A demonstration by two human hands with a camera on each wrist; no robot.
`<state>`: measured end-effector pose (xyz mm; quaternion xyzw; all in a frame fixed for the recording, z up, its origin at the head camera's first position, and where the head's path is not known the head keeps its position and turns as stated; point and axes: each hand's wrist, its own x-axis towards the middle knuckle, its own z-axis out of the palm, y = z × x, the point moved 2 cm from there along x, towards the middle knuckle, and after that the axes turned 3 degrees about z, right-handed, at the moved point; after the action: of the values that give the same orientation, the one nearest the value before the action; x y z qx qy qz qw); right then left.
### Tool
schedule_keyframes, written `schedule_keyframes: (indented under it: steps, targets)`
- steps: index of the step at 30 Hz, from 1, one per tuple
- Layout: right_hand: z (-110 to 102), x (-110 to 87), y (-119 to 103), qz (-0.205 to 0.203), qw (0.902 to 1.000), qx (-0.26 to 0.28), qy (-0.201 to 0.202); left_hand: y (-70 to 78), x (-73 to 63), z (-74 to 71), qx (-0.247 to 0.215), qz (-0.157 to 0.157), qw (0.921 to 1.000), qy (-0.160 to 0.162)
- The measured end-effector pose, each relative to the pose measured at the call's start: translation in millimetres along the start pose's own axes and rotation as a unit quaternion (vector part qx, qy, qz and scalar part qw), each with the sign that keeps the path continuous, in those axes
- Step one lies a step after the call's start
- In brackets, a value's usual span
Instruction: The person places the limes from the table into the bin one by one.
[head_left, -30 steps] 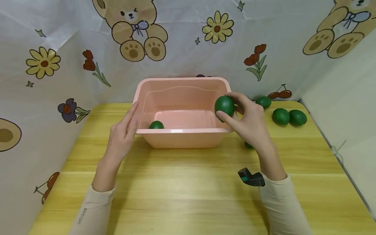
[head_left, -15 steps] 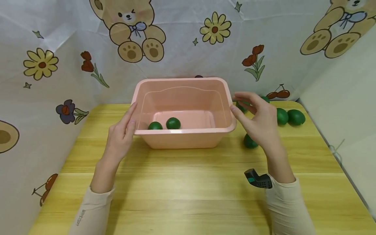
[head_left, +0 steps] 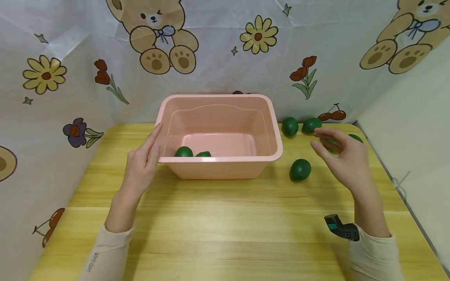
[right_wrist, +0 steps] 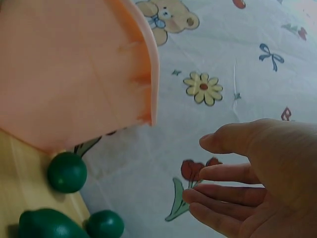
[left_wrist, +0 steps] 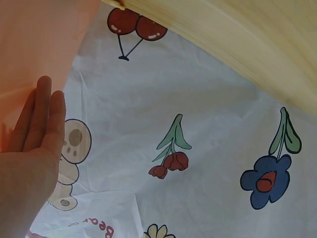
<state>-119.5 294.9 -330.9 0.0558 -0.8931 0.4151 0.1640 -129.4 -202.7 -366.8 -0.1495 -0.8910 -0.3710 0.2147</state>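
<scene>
A pink plastic basin (head_left: 214,168) stands at the back of the table. My left hand (head_left: 140,164) rests against its left side, and in the left wrist view its fingers (left_wrist: 42,116) lie straight along the basin's outer wall. Inside, near the front left, sit two dark green limes, a rounder one (head_left: 184,151) and one (head_left: 203,154) mostly hidden by the rim. To the basin's right, my right hand (head_left: 348,160) hovers with fingers apart and nothing in them. It partly covers two limes, one (head_left: 330,145) beneath its fingers and another (head_left: 356,137) behind it.
Right of the basin lie more limes: one by its back corner (head_left: 290,127), one beside that (head_left: 311,125), and one nearer the front (head_left: 300,169). A patterned cloth (head_left: 218,50) hangs behind the wooden table (head_left: 225,226).
My right hand let go of a lime into the basin, then moved right over the limes on the table. The dropped lime rolled toward the basin's front wall. My left hand stays at the basin's side.
</scene>
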Motion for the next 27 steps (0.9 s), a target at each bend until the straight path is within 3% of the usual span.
schedule_keyframes:
  steps: [12, 19, 27]
  targets:
    - [-2, 3.6, 50, 0.083, 0.9929, -0.022, -0.083, 0.0, 0.1, 0.5, 0.022, 0.015, 0.9995, 0.020]
    - [-5, -4.6, 63, 0.092, 0.9877, -0.025, -0.124, 1.6, 0.5, 0.8, 0.023, 0.024, 0.9991, 0.025]
    - [-2, -9.4, 77, 0.087, 0.9817, -0.021, -0.168, 2.0, -1.7, 0.3, 0.014, 0.008, 0.9996, 0.021]
